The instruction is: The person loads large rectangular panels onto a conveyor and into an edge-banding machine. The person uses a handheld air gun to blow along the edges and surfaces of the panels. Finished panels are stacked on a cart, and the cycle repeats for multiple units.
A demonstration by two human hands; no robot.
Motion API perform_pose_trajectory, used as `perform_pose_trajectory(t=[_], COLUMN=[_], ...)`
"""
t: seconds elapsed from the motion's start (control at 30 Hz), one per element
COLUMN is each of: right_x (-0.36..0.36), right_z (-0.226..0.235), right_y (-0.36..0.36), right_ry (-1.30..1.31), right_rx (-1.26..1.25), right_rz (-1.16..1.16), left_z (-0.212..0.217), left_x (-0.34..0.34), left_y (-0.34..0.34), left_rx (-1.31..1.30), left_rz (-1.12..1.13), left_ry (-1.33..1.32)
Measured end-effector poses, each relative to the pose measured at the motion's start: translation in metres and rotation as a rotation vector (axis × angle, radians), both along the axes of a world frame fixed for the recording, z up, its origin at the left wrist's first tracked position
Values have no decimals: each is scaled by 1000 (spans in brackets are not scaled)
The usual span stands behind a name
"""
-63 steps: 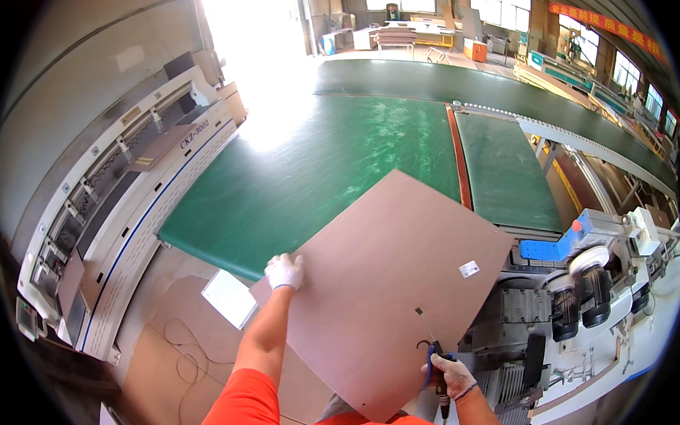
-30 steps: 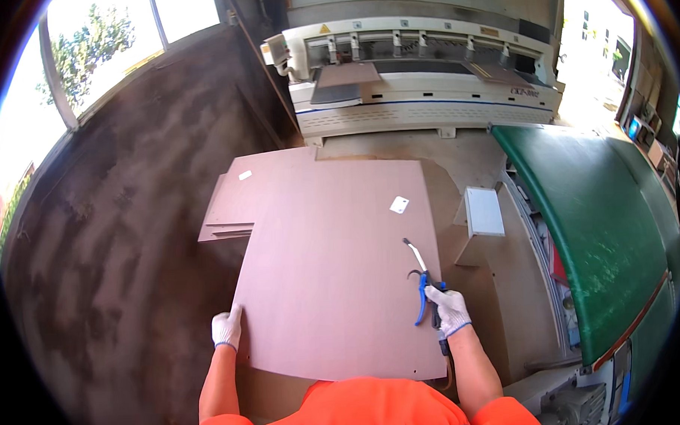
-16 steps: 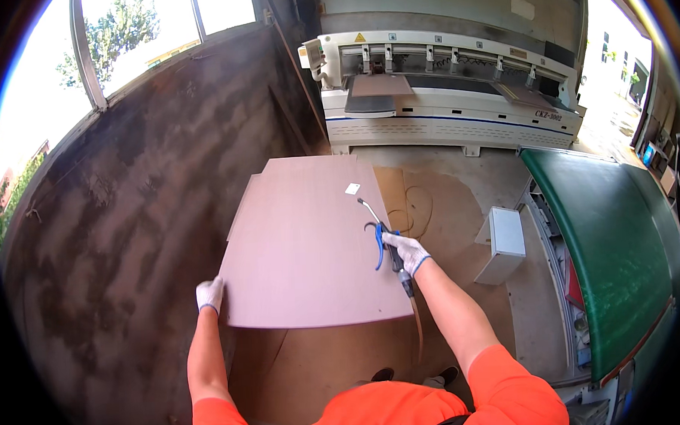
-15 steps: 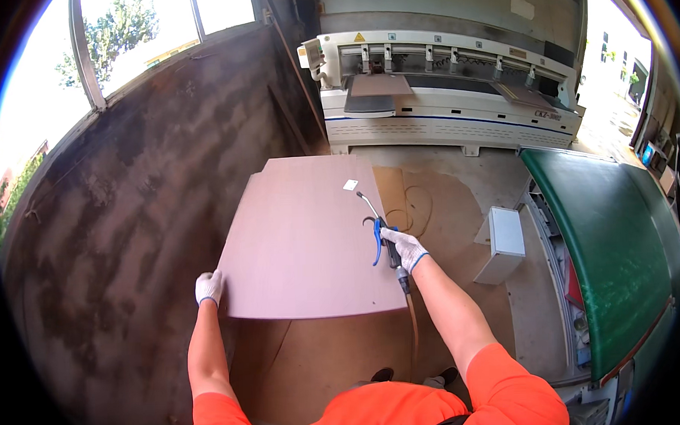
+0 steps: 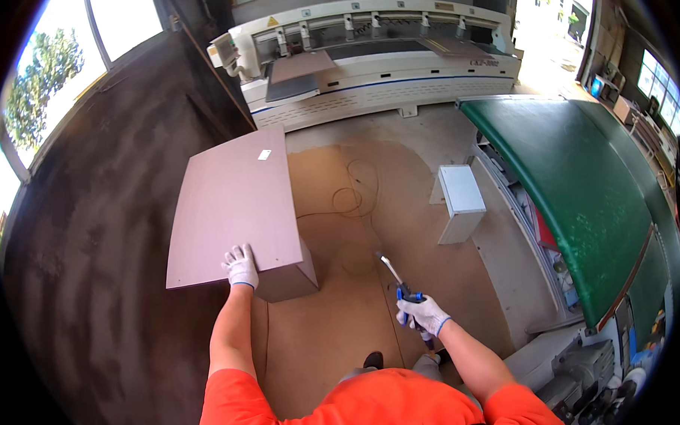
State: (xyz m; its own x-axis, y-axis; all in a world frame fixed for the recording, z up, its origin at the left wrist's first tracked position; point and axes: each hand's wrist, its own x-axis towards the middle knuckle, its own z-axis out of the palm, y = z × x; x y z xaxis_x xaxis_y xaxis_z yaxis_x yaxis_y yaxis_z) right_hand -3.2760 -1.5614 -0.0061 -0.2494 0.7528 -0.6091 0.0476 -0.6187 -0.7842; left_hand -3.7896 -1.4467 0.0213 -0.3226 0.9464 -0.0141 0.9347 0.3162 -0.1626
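Note:
A large pinkish board with a small white label lies flat on a pinkish support or stack at the left. My left hand, in a white glove, rests on the board's near edge with its fingers spread. In my gloved right hand is a blue and black air blow gun, held off to the right of the board. Its metal nozzle points forward and to the left over the brown floor covering. Most of the handle is hidden by my fingers.
A thin hose lies coiled on the brown floor covering. A small white box-like stand is right of centre. The green-topped bench fills the right side, and a long white machine stands at the back. A dark wall is close on the left.
The board now appears further left in view. My left hand has gone from its left edge to the near edge, palm down. The blow gun has moved off the board, rightward and toward me.

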Motion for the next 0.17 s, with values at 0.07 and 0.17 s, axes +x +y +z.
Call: perform_pose_trajectory(t=[0.07, 0.17], right_x=[-2, 20], right_z=[46, 36], right_y=[-39, -58], right_ry=[-13, -225], right_rx=[-49, 17], right_rz=[-51, 163], left_z=[2, -6], left_x=[1, -11], left_y=[17, 36], left_rx=[-44, -93], left_rz=[47, 137], left_ry=[1, -55])
